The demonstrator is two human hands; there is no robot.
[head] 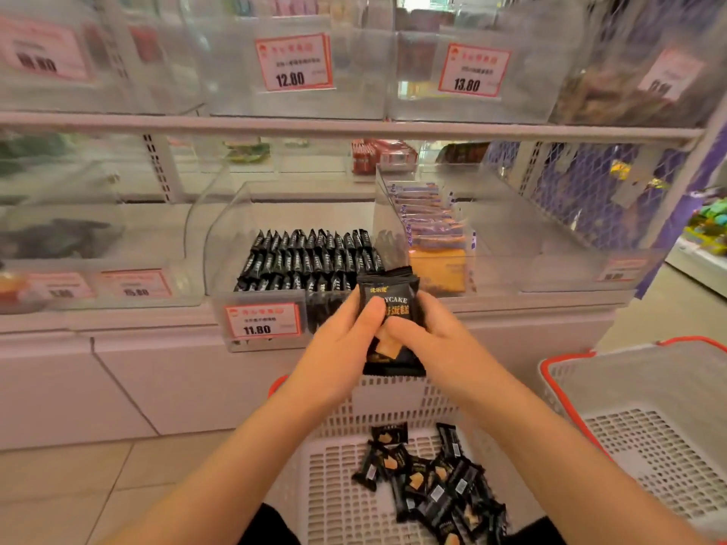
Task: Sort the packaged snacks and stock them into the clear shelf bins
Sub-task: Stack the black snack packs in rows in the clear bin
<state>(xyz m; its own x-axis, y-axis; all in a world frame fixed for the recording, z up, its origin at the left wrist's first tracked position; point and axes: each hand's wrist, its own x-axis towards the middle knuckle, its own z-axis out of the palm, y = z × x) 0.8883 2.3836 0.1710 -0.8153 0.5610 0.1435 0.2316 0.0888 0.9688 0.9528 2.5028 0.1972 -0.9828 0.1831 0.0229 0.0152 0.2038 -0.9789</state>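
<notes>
**Holding a stack of black cake packets at the front of the bin**

Gripping a small stack of black cake packets (389,320) with both hands, just in front of and slightly above the front lip of the clear shelf bin (220,245). Left hand (338,348) wrapped on the stack's left side, thumb pressed across the printed face; right hand (432,340) closed on the right side, fingers (397,328) curled over the lower front. Stack held upright, long axis running roughly vertical, printed face toward the camera.

Lying directly beyond the hands: three neat rows of identical packets (310,257), standing on edge and filling the bin's left and middle. Apparently open space only at the bin's right end, just behind the held stack and closer to the right hand. Probably calling for a short forward push over the lip, packets kept on edge to match the rows.

Sitting below the bin, between the forearms: a white perforated basket (334,485) with more loose black packets (436,477) heaped at its right side. Standing right of the bin: a neighbouring bin of blue-and-orange packets (432,230). Stuck on the bin's front: a red-bordered price tag (262,320). Resting further right, low: a second white basket (649,426) with a red rim.
</notes>
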